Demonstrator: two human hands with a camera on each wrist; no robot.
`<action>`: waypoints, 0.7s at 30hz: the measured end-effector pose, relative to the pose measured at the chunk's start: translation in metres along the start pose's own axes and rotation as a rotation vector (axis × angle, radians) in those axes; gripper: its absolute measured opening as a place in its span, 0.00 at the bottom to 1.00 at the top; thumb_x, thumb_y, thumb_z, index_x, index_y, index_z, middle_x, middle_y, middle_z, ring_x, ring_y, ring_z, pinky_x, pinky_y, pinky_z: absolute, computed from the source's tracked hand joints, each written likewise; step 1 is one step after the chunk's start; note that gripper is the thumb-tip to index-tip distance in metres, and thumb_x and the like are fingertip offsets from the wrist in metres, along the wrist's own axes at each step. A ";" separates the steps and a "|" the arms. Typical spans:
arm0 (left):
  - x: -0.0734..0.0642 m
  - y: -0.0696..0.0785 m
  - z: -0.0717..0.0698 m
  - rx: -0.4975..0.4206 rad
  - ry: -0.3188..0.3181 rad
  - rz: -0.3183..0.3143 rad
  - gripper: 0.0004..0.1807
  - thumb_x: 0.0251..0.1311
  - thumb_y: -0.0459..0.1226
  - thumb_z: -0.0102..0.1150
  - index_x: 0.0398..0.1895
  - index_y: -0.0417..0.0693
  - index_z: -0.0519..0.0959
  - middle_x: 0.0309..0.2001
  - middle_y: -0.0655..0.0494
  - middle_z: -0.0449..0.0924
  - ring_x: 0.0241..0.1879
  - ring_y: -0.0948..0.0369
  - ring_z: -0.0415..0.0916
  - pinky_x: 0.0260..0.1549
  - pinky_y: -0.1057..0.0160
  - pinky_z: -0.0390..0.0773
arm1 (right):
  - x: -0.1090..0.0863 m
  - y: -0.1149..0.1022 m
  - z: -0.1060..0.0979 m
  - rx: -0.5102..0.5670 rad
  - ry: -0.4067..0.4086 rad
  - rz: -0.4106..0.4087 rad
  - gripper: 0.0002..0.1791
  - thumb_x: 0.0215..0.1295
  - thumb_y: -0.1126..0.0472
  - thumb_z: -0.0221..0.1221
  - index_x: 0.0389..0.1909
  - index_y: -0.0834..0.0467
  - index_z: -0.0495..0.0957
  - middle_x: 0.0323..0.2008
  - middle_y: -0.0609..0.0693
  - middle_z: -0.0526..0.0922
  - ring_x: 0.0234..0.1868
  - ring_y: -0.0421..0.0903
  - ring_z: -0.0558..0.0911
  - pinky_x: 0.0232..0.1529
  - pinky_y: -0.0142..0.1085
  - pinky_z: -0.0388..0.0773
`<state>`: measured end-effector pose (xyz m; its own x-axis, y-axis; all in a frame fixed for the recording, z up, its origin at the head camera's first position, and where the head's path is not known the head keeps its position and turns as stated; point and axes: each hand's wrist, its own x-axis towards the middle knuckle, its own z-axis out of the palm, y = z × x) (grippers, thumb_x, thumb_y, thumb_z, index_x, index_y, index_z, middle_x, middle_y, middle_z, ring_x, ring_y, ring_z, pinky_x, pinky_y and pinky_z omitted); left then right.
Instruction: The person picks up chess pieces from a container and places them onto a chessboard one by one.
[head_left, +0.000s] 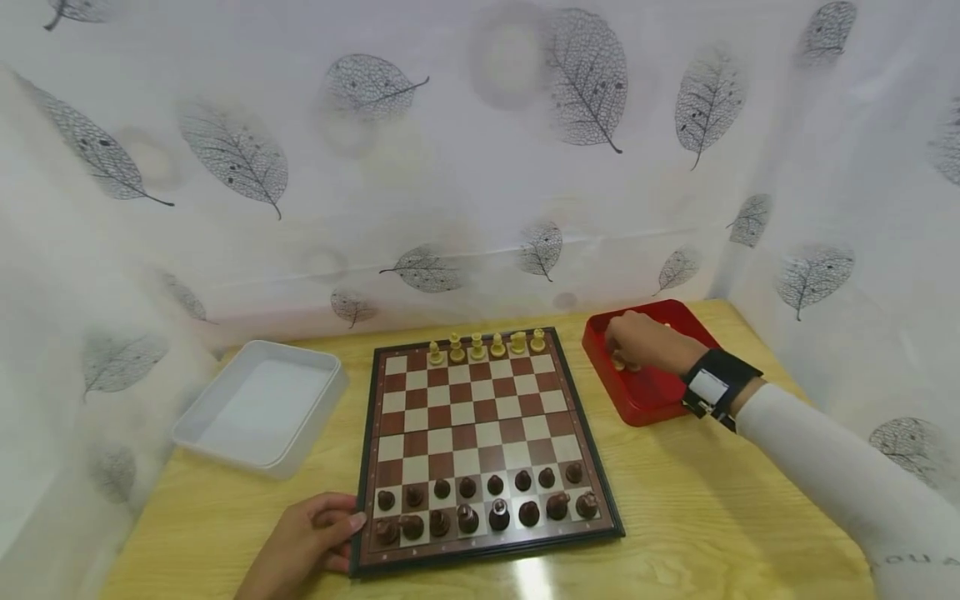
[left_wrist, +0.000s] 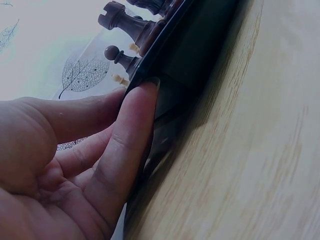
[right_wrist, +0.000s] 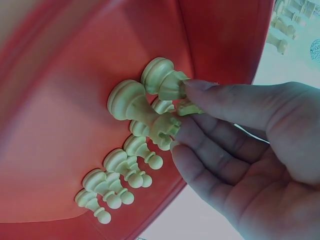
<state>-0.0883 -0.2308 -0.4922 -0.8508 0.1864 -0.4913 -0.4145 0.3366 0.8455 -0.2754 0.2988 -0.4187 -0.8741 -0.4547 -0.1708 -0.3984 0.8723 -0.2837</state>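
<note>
My left hand (head_left: 303,537) grips the near left edge of the chessboard (head_left: 480,433), thumb on its rim and fingers at its side. In the left wrist view, fingertips press the dark board edge (left_wrist: 175,65) close below a dark rook (left_wrist: 127,22) and a dark pawn (left_wrist: 122,59). Inside the red box (head_left: 637,400), my right hand (head_left: 648,342) pinches a cream knight (right_wrist: 162,80) between thumb and fingers. A cream rook (right_wrist: 145,112) lies right beside the fingertips, with several cream pawns (right_wrist: 117,167) below it in the right wrist view.
Dark pieces (head_left: 498,512) fill the board's two near rows. Several cream pieces (head_left: 477,347) stand along the far row. A white tray (head_left: 300,417) sits left of the board on the wooden table (head_left: 675,533). A leaf-print curtain (head_left: 465,183) hangs behind.
</note>
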 end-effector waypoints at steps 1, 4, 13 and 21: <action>0.000 0.000 0.000 -0.003 0.000 -0.005 0.36 0.68 0.45 0.68 0.66 0.24 0.69 0.42 0.50 0.88 0.35 0.56 0.85 0.36 0.54 0.91 | 0.000 0.000 0.000 0.003 -0.007 0.002 0.12 0.64 0.74 0.63 0.25 0.56 0.84 0.15 0.51 0.79 0.17 0.40 0.73 0.23 0.29 0.74; 0.000 0.001 0.002 -0.001 0.007 -0.007 0.36 0.67 0.45 0.68 0.66 0.24 0.69 0.41 0.50 0.87 0.34 0.56 0.84 0.36 0.54 0.91 | -0.001 0.001 -0.001 0.025 -0.020 0.003 0.14 0.63 0.75 0.62 0.23 0.55 0.84 0.16 0.52 0.80 0.17 0.40 0.73 0.23 0.29 0.74; -0.002 0.000 0.001 0.000 0.013 0.001 0.34 0.69 0.43 0.66 0.66 0.24 0.68 0.41 0.53 0.87 0.34 0.57 0.84 0.34 0.55 0.91 | -0.002 -0.005 -0.016 0.038 -0.039 -0.012 0.09 0.66 0.74 0.62 0.38 0.62 0.90 0.20 0.53 0.87 0.22 0.45 0.85 0.38 0.41 0.89; -0.002 -0.001 0.001 -0.009 0.009 0.017 0.35 0.68 0.43 0.68 0.66 0.24 0.69 0.41 0.52 0.86 0.32 0.57 0.84 0.34 0.56 0.91 | -0.003 -0.012 -0.030 -0.043 -0.065 -0.006 0.08 0.65 0.73 0.64 0.41 0.65 0.90 0.32 0.55 0.90 0.28 0.44 0.85 0.39 0.40 0.89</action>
<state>-0.0857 -0.2303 -0.4920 -0.8606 0.1836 -0.4751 -0.4030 0.3248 0.8556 -0.2761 0.2952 -0.3866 -0.8522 -0.4697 -0.2305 -0.4164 0.8757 -0.2445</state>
